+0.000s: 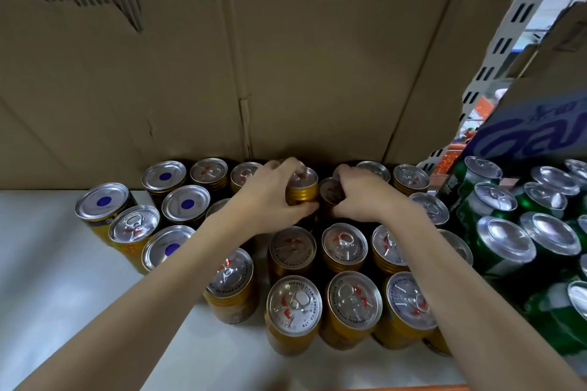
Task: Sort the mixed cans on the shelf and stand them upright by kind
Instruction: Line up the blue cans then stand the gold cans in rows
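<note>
1. Head view, far left: sitting upright on the white shelf (pixel 47 263), a cluster of gold cans with blue-dot ends (pixel 185 203), well clear of both hands.

2. Moving right: left hand (pixel 279 197) wrapping a raised gold can (pixel 302 189), fingers curled over its rim and far side, thumb clamped across the ribbed wall below. Standing upright, long axis vertical, lifted a little above the neighbouring lids.

3. Just beside it: right hand (pixel 359 197) curling over a darker can (pixel 330 192), fingers closed around the top. Tilt of that can impossible to tell, most of it hidden under the hand.

4. Turning on this: the two held cans nearly touching in the back rows, close to the cardboard wall (pixel 286 73), each hand right on its own can, neither needing to reach.

5. Nearer the camera: rows of pull-tab gold cans (pixel 293 305) standing upright and packed close.

6. Far right: green cans (pixel 505 241) grouped apart beside a blue carton (pixel 540 130). Looking largely sorted already, judging by the groups.
</note>
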